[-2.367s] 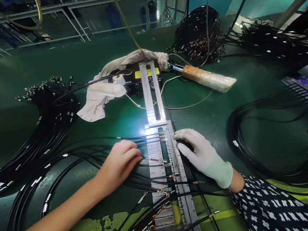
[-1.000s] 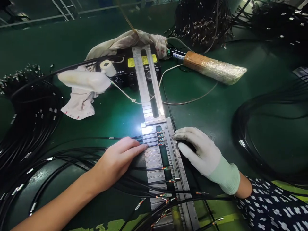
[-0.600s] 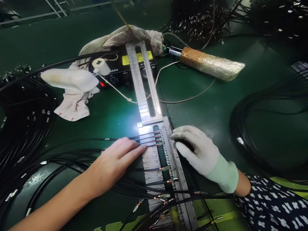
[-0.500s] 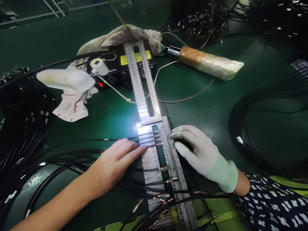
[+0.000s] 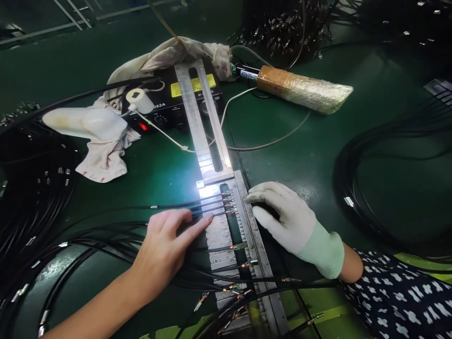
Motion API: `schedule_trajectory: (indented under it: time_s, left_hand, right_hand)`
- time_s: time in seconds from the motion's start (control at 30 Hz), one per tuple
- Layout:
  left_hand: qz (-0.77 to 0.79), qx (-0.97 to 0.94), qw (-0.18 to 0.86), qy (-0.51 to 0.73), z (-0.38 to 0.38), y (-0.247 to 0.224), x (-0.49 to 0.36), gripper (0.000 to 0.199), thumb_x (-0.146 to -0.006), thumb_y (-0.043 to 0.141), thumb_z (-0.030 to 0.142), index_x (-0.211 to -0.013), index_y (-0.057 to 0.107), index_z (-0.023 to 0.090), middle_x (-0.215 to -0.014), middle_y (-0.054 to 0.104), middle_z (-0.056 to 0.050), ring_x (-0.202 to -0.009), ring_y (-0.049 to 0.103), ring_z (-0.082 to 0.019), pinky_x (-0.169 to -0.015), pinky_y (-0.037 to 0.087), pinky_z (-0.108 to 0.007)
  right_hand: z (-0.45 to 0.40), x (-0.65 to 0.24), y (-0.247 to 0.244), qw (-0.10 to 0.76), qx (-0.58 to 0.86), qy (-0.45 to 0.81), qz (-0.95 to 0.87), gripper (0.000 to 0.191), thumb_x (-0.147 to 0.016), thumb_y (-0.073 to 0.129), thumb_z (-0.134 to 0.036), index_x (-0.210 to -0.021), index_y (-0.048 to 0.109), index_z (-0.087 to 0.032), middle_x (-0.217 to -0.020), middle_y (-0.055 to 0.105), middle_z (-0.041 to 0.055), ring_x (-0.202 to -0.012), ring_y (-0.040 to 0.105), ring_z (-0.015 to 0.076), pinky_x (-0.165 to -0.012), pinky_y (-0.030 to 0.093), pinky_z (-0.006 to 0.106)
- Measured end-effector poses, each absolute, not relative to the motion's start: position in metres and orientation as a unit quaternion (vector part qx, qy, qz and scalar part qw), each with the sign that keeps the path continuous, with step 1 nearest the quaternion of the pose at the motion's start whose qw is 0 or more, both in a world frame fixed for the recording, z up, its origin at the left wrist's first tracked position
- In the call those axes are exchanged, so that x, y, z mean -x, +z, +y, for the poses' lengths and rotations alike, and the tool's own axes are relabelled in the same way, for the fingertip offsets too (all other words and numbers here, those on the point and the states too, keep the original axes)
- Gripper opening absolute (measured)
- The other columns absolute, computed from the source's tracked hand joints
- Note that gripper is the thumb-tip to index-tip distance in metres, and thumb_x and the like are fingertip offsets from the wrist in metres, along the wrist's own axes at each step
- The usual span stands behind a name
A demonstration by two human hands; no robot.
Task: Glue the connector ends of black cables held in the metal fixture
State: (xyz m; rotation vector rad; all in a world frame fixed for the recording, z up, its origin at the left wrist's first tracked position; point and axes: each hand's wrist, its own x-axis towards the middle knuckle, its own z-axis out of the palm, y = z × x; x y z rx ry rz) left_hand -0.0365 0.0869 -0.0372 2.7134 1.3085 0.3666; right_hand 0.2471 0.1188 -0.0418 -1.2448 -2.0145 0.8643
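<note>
My bare left hand (image 5: 164,247) is at the left side of a slotted metal jig (image 5: 221,230). Its thumb stretches onto the slots while the index finger bends over black cables (image 5: 183,206), thumb and finger apart. Those cables lie in the upper slots, and their stripped ends with coloured wires (image 5: 229,202) reach small metal connectors along the right-hand bar. My right hand (image 5: 286,216), in a white glove with a green cuff, touches that bar with its fingertips. Its thumb and fingers are spread with nothing between them. The left hand's lower fingers are hidden.
Beyond the jig stands a black control box (image 5: 165,113) with a red switch and a cloth (image 5: 102,162) draped around it. A wrapped pen-like tool (image 5: 303,89) lies at the back right. Black cable bundles (image 5: 353,197) lie on both sides. A bright light shines beside the jig.
My left index finger has drawn back and bent away from the upper cables, widening the gap to the thumb. My right hand stays by the bar. The whole view has shifted slightly.
</note>
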Motion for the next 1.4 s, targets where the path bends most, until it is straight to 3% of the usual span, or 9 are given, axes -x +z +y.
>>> schedule_trajectory:
  time_s: [0.17,0.4,0.73,1.03,1.1,1.27,1.4]
  left_hand:
    - [0.396,-0.907,0.021,0.143,0.096,-0.037,0.022,0.035,-0.093,0.04,0.009,-0.119,0.061,0.021,-0.095,0.055,-0.008,-0.086,0.049,-0.021,-0.075,0.035,-0.037]
    - [0.356,-0.927,0.013,0.117,0.112,-0.033,-0.009,0.038,-0.094,0.038,0.009,-0.12,0.063,0.02,-0.089,0.058,-0.007,-0.08,0.051,-0.019,-0.07,0.037,-0.033]
    - [0.392,-0.899,0.069,0.182,0.093,-0.038,0.011,0.035,-0.095,0.04,0.009,-0.122,0.058,0.018,-0.106,0.061,-0.009,-0.093,0.054,-0.02,-0.076,0.042,-0.034]
    - [0.38,-0.916,-0.062,0.11,0.095,-0.027,-0.005,0.031,-0.088,0.042,0.006,-0.108,0.065,0.014,-0.095,0.065,-0.011,-0.087,0.055,-0.024,-0.069,0.041,-0.036]
    - [0.396,-0.912,-0.034,0.104,0.089,-0.023,-0.006,0.029,-0.09,0.042,0.009,-0.112,0.062,0.015,-0.097,0.065,-0.011,-0.09,0.055,-0.024,-0.072,0.042,-0.037]
    - [0.436,-0.873,0.176,0.128,0.06,-0.016,0.008,0.022,-0.095,0.044,0.016,-0.116,0.05,0.019,-0.11,0.06,-0.009,-0.098,0.052,-0.022,-0.084,0.043,-0.037]
    - [0.475,-0.834,0.248,0.128,0.051,-0.02,0.02,0.009,-0.095,0.045,0.018,-0.102,0.051,0.02,-0.096,0.058,-0.005,-0.088,0.052,-0.02,-0.076,0.045,-0.033]
  right_hand:
    - [0.12,-0.247,-0.043,0.313,0.468,0.326,-0.759,0.019,-0.09,0.054,-0.011,-0.101,0.063,-0.023,-0.105,0.065,0.0024,-0.101,0.059,0.0209,-0.092,0.05,0.04]
    - [0.11,-0.252,-0.046,0.319,0.444,0.311,-0.778,0.023,-0.089,0.054,-0.01,-0.106,0.063,-0.023,-0.111,0.064,0.0039,-0.107,0.058,0.0223,-0.097,0.048,0.044]
    - [0.112,-0.25,-0.045,0.322,0.444,0.311,-0.776,0.019,-0.089,0.053,-0.01,-0.1,0.063,-0.022,-0.105,0.065,0.0037,-0.101,0.059,0.0214,-0.093,0.049,0.043]
    - [0.114,-0.25,-0.045,0.322,0.451,0.307,-0.774,0.017,-0.091,0.053,-0.01,-0.097,0.063,-0.022,-0.101,0.066,0.0029,-0.097,0.06,0.0206,-0.089,0.05,0.04]
    - [0.11,-0.252,-0.046,0.317,0.447,0.302,-0.781,0.02,-0.091,0.053,-0.01,-0.102,0.063,-0.023,-0.106,0.065,0.0032,-0.102,0.059,0.0213,-0.093,0.049,0.042]
    - [0.102,-0.256,-0.045,0.299,0.444,0.309,-0.786,0.021,-0.09,0.054,-0.011,-0.105,0.062,-0.024,-0.112,0.064,0.004,-0.108,0.058,0.0229,-0.097,0.048,0.045]
    - [0.105,-0.254,-0.043,0.304,0.452,0.327,-0.773,0.019,-0.091,0.053,-0.011,-0.101,0.063,-0.023,-0.107,0.065,0.0038,-0.104,0.059,0.0222,-0.094,0.049,0.044]
